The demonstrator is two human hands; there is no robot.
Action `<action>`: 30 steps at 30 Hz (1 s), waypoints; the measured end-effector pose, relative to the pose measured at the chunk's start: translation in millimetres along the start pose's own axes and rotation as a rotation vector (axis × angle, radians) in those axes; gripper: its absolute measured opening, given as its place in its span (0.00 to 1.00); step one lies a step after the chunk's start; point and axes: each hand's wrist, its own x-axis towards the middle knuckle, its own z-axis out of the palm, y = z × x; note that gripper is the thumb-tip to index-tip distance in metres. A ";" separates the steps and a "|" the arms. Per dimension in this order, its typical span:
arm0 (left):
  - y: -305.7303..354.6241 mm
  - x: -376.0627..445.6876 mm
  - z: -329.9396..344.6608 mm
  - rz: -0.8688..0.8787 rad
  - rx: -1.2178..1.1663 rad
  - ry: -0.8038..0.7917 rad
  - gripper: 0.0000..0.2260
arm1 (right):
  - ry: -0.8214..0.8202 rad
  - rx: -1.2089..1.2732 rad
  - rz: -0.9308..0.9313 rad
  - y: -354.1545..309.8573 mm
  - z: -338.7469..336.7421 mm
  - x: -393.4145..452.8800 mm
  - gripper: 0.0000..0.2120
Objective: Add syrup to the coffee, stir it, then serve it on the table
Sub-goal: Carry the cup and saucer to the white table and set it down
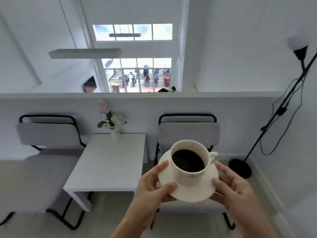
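Note:
A white cup (192, 176) full of dark coffee stands on a white saucer (193, 193), handle pointing right. I hold the saucer in the air with both hands. My left hand (152, 184) grips its left rim, thumb on top. My right hand (235, 186) grips its right rim. The cup hangs to the right of the small white table (106, 165), above the right-hand chair. No syrup or spoon is in view.
A small vase of flowers (114, 124) stands at the table's far edge. Grey chairs with black frames sit left (48, 134) and right (188, 131) of the table. A black floor lamp (274, 117) with trailing cable leans at the right wall. A low white wall runs behind.

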 end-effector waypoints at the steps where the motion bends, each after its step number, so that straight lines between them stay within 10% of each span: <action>1: 2.2 -0.5 -16.4 0.005 -0.011 0.032 0.26 | -0.052 -0.036 0.008 0.2 14.8 8.8 0.26; 13: 35.3 39.6 -190.0 0.069 -0.010 0.284 0.31 | -0.503 -0.174 -0.039 6.8 200.4 122.3 0.10; 30: 68.8 150.1 -405.1 0.000 0.012 0.299 0.45 | -0.467 -0.254 -0.073 95.8 400.7 255.8 0.07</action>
